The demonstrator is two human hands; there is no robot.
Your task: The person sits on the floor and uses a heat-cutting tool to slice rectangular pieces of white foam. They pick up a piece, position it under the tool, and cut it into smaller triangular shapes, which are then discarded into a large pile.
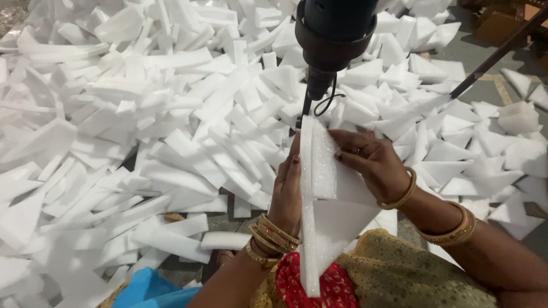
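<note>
Here we are, looking straight down, and both our hands are up on a white foam piece (319,188) held on edge in the middle of the view. Our left hand (287,191) presses flat against its left face, fingers stretched upward along the foam, grasping it from that side. Our right hand (368,159) grips it from the right, fingers curled over the upper part, thumb side toward us. So the foam is pinched between the two palms, upright, its thin edge facing us, its lower end down over our lap.

Gold bangles (273,234) stack on the left wrist, and more bangles (456,225) ring the right forearm.

Just above the foam's top edge hangs a black tool (334,34), round-bodied, with a narrow dark tip (315,85) pointing down. The tip sits just over the foam's top; we cannot tell whether it touches.

No bin or box holds anything near us. All the foam lies loose: a wide heap of white foam offcuts (171,125), strips and wedges, spreads over the floor (485,54) from the left edge across the top and round to the right. A brown cardboard box (502,20) shows at the top right corner; its contents we cannot make out.

Down at the bottom, a blue bag (151,288) pokes in beside our yellow and red clothing (399,274).
</note>
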